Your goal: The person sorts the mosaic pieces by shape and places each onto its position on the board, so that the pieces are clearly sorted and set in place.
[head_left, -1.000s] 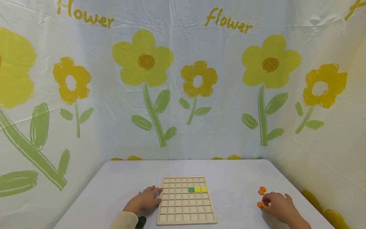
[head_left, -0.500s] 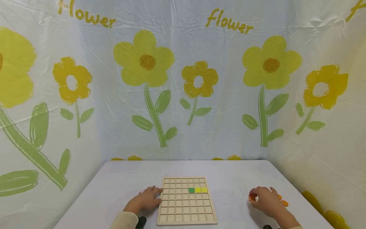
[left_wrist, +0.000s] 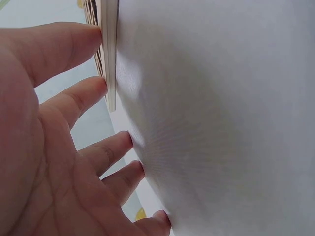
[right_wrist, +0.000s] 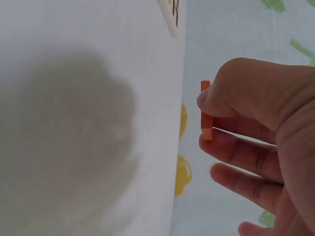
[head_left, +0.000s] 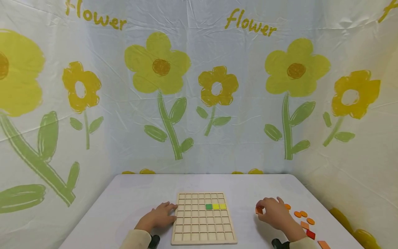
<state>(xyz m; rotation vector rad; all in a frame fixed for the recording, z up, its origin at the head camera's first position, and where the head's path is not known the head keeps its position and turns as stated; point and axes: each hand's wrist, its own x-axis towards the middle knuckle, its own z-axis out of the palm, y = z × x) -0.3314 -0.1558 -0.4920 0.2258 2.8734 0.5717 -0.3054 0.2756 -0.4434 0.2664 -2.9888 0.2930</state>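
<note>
R grip [head_left: 275, 211] moved twd board [head_left: 203, 221], pinching part-hidden orange tile [right_wrist: 206, 123]; spread L grip [head_left: 158, 216] touches board.

The white surface [head_left: 245, 188] in front of me carries a wooden grid board [head_left: 203, 228]. Well apart from it, on my right, lie several orange discs [head_left: 297, 214], orange tiles [head_left: 304, 225] and a red tile [head_left: 311, 234].
</note>
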